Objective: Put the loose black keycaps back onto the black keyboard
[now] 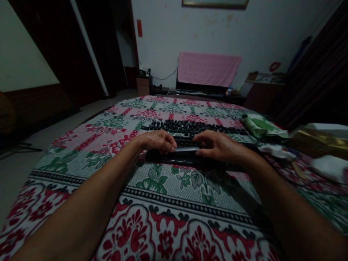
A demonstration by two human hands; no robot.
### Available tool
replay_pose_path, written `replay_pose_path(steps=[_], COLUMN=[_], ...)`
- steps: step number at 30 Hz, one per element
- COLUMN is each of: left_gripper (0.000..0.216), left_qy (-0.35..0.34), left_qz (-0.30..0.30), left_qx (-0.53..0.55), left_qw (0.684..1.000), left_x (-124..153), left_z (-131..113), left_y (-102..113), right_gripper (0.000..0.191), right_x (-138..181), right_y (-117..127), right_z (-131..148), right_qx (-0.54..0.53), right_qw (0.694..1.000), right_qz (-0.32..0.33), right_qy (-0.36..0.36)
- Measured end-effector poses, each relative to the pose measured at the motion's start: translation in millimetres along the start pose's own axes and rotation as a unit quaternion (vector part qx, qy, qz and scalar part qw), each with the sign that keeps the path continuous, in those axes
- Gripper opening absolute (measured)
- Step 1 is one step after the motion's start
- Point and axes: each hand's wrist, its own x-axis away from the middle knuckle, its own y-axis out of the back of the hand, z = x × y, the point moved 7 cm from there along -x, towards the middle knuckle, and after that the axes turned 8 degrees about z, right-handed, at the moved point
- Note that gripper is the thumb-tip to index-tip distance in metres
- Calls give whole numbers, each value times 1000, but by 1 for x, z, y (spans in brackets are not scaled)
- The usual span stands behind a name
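A pink cloth (209,68) hangs at one o'clock, a red strip (139,28) on the wall (160,43) at eleven. At three lies a green-and-white packet (265,127) near a crumpled white wad (277,151).

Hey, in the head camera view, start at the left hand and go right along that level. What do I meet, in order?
Bare left hand → thin pale grey strip → bare right hand → green-and-white crumpled packet → shiny gold-coloured package.
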Motion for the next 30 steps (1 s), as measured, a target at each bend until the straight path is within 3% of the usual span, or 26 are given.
replay_pose_path(steps=[8,15,20,30], left_gripper=[29,30,28,26], left_qy=[3,8,16,28], left_qz=[36,49,37,44], left_qx=[-35,-174,-232,-218], left_qw=[999,984,972,975], left_x=[3,3,-1,2], left_z=[-6,-17,-18,-15], left_y=[-10,-21,-23,-23], right_gripper=[24,23,24,22], right_x=[-1,1,0,-3], right_y=[-22,-39,-44,-40], right_z=[13,1,-1,7], right_qx=[-33,-89,-102,-43], right_qw=[996,983,981,991], right_qz=[81,157,163,125], right_qy=[23,-24,-33,-30])
